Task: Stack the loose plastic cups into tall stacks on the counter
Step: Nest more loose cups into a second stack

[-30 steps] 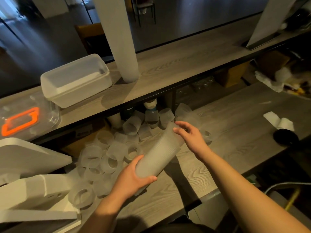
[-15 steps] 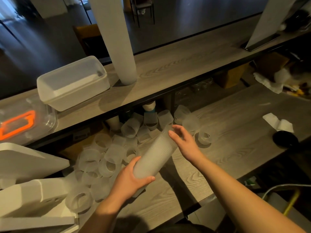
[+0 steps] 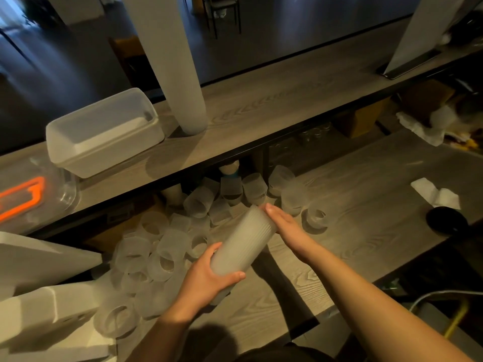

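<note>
Nearest, left hand wrapped round the lower end of a tilted stack of frosted ribbed plastic cups, above the grey wood-grain counter. Right hand flat, fingers straight, pressing its upper end. Beyond, loose frosted plastic cups along the counter's far edge.

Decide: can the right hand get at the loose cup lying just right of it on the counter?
Probably yes. The right hand rests flat against the stack's top, holding nothing, and the cup lies close beside it on the counter with nothing between.

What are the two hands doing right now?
Left hand: fingers curled round the cup stack, holding it.
Right hand: open, straight fingers pressing the stack's top.
</note>
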### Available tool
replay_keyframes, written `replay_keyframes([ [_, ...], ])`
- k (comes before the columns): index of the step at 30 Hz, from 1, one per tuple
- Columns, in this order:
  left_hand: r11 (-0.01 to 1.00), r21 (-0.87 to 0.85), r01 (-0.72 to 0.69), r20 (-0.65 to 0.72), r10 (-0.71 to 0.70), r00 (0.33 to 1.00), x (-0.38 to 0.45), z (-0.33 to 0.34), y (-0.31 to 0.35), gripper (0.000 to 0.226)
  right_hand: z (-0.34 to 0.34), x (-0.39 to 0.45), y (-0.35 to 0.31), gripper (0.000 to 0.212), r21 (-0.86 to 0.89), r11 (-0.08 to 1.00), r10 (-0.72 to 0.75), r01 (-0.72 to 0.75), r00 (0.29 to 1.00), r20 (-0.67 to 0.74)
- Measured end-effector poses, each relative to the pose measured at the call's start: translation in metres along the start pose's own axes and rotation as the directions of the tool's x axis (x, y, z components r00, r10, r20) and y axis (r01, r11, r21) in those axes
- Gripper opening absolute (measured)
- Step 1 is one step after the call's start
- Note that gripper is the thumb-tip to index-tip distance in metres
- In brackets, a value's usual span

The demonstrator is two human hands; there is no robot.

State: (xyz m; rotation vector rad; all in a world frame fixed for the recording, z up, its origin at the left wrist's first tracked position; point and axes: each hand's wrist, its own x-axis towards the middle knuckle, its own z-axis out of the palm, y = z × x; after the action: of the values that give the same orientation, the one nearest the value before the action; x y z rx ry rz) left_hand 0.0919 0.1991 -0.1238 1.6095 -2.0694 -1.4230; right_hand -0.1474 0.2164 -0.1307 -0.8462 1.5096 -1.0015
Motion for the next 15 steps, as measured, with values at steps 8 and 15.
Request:
replay_keyframes([
  [8, 0.996, -0.091, -0.001, -0.052, -0.003, 0.999, 0.013, 0.010, 0.010, 0.064, -0.042, 0.019, 0.036, 0.041, -0.248, 0.968, -0.108, -0.021, 0.863, -0.494],
  [15, 0.991, -0.131, -0.004, -0.064, -0.004, 0.998, 0.014, 0.017, 0.012, 0.073, -0.086, 0.038, 0.067, 0.075, -0.475, 0.852, -0.186, -0.222, 0.720, -0.669],
])
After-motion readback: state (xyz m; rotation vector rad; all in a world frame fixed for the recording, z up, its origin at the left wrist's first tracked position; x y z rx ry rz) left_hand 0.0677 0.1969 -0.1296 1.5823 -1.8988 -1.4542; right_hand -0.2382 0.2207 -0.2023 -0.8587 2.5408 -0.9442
